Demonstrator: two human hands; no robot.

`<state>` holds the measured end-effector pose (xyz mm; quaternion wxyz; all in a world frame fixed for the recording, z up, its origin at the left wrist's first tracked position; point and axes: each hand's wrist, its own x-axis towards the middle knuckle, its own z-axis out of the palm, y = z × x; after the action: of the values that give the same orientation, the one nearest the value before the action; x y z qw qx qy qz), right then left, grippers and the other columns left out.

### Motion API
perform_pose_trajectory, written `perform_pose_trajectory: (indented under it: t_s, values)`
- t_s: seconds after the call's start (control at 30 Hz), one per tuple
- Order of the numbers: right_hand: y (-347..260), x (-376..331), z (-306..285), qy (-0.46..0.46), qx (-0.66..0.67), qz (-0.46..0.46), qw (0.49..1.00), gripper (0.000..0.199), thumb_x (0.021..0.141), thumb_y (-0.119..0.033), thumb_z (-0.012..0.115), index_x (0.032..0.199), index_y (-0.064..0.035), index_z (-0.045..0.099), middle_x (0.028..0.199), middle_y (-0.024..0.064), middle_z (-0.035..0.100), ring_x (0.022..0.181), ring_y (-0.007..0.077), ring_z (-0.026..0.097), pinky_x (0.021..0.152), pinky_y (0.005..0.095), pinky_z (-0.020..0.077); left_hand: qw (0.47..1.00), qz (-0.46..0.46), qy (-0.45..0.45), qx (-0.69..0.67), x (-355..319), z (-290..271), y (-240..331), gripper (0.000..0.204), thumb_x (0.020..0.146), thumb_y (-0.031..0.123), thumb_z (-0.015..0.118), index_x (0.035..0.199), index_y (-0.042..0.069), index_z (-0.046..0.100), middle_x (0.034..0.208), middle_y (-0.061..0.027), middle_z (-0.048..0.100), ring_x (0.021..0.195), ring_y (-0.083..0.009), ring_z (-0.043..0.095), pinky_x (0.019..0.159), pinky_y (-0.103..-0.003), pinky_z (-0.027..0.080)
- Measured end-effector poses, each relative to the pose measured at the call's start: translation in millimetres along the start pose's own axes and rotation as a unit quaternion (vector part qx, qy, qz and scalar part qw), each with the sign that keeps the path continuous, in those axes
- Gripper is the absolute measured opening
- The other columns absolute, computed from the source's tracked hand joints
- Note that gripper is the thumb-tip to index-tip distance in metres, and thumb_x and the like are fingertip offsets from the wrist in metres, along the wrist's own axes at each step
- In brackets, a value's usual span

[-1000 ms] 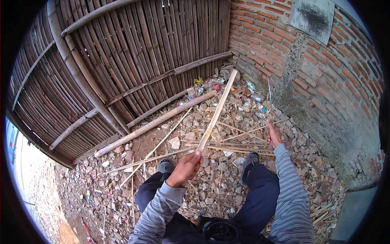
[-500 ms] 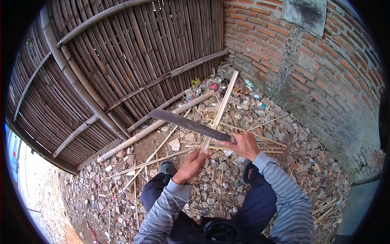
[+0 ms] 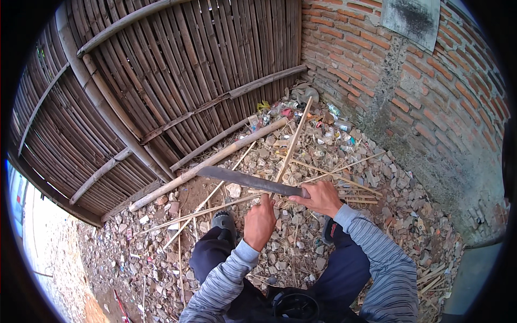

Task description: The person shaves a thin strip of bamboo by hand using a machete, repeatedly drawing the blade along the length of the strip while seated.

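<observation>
My right hand [image 3: 322, 198] is closed round the handle of a machete [image 3: 242, 178], whose long dark blade points left and slightly away from me. In my left hand [image 3: 260, 222] I grip the near end of a pale bamboo strip [image 3: 294, 141], which slants up and away to the right. The blade lies across the strip just beyond my left fingers; whether its edge is in the bamboo I cannot tell. Several thin split bamboo sticks [image 3: 210, 210] lie on the rubble beneath my hands.
Stones and broken brick cover the ground [image 3: 269, 258]. A thick bamboo pole [image 3: 215, 160] lies along the foot of the bamboo-slat wall [image 3: 161, 81]. A brick wall [image 3: 420, 97] stands at the right. Litter [image 3: 323, 121] fills the corner, and more split pieces [image 3: 431, 277] lie at lower right.
The machete's handle end and my right hand have dropped slightly, and the blade sits lower on the strip. My left hand has turned, back upward, and the strip has rolled to show a narrower side.
</observation>
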<state>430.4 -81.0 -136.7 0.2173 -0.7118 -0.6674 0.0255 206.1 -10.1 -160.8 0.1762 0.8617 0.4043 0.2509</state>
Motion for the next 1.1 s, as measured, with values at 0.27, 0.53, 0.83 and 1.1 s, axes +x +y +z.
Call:
perform_pose_trajectory:
  t_s: [0.27,0.53,0.83,1.1]
  values:
    - [-4.6,4.3,8.5,-0.004,0.053,0.007,0.999,0.068,0.092,-0.069,0.066,0.065,-0.0066,0.062,0.045,0.0091,0.049,0.041,0.0299,0.053,0.048,0.0446,0.0432,0.999,0.016,0.023,0.040,-3.5,6.7,1.0,0.021,0.107,0.023,0.053,0.105,0.003,0.049,0.063,-0.0254,0.063,0.057,-0.0459,0.066,0.048,-0.055,0.051]
    - [36.0,19.8,13.1,-0.010,0.122,0.128,0.984,0.073,0.093,-0.068,0.064,0.069,0.0006,0.068,0.050,0.0104,0.054,0.049,0.0261,0.057,0.052,0.0449,0.0453,0.999,0.034,0.009,0.030,-6.8,12.5,-1.4,0.019,0.107,0.021,0.053,0.105,0.003,0.047,0.063,-0.0252,0.063,0.057,-0.0450,0.067,0.047,-0.055,0.051]
    - [26.1,7.4,21.3,-0.062,0.121,0.038,0.990,0.076,0.094,-0.072,0.060,0.070,-0.0002,0.067,0.049,0.0139,0.051,0.047,0.0305,0.055,0.053,0.0469,0.0438,0.999,0.024,-0.001,0.042,-6.6,12.3,2.3,0.017,0.107,0.019,0.053,0.104,0.004,0.046,0.062,-0.0249,0.063,0.057,-0.0455,0.066,0.047,-0.055,0.051]
    - [45.5,14.8,16.4,-0.058,0.141,0.141,0.978,0.080,0.095,-0.072,0.059,0.066,0.0024,0.066,0.048,0.0113,0.050,0.046,0.0282,0.051,0.052,0.0466,0.0412,0.998,0.034,-0.024,0.043,-9.3,19.4,-2.0,0.016,0.107,0.020,0.053,0.107,0.005,0.046,0.063,-0.0211,0.065,0.055,-0.0411,0.068,0.045,-0.051,0.051]
